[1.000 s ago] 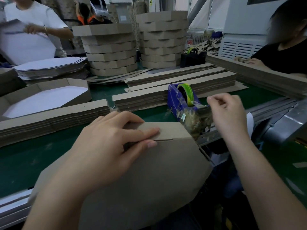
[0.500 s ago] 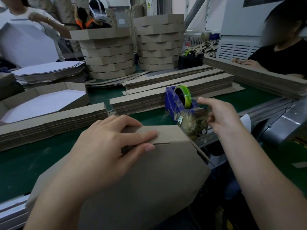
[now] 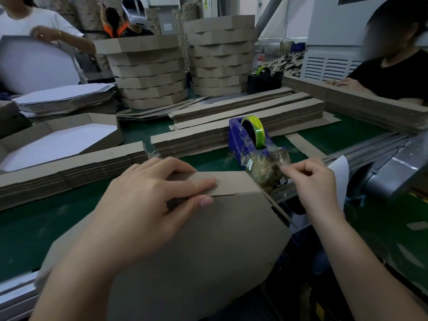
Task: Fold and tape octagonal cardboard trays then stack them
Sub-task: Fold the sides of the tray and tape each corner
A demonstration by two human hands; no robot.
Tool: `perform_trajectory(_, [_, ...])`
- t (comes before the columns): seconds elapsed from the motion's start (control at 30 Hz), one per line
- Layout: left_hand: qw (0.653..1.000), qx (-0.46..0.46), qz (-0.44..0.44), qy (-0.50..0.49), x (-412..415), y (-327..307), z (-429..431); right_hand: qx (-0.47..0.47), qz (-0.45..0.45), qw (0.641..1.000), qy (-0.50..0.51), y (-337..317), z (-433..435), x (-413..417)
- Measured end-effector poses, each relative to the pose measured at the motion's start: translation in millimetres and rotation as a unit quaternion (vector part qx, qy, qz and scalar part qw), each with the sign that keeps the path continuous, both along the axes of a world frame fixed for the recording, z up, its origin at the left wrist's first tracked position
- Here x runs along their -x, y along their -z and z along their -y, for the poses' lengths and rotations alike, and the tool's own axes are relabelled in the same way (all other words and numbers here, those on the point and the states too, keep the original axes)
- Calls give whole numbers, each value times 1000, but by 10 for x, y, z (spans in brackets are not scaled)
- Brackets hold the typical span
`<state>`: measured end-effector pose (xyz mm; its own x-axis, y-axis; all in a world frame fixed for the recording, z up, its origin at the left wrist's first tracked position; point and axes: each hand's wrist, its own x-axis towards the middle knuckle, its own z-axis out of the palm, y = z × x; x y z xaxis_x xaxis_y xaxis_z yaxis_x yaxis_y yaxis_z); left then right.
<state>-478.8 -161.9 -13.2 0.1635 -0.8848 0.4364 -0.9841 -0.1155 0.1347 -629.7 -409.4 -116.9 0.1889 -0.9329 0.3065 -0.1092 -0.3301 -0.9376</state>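
Observation:
A brown octagonal cardboard tray (image 3: 208, 246) lies upside down at the table's near edge. My left hand (image 3: 148, 198) presses its folded side flap (image 3: 231, 181) against the tray's wall, with fingers and thumb pinching the seam. My right hand (image 3: 312, 179) pinches the end of a clear tape strip (image 3: 281, 166) at the front of the blue tape dispenser (image 3: 240, 140), which carries a yellow-green roll. Two tall stacks of finished trays (image 3: 148, 72) (image 3: 220, 56) stand at the back.
Piles of flat cardboard strips (image 3: 69, 165) (image 3: 243, 112) lie across the green table (image 3: 34, 223). An open tray with a white inside (image 3: 58, 142) sits at the left. Other people work at the far left and far right. A second, black dispenser (image 3: 264, 82) stands behind.
My right hand went to the dispenser's front and now pinches the tape end, drawn slightly right. My left hand has stayed pressing the flap.

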Motion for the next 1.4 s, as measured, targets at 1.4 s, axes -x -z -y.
perform_trajectory(1.4, [992, -29, -123, 24, 50, -163, -65, -277, 154, 898, -304, -455, -1619, -86])
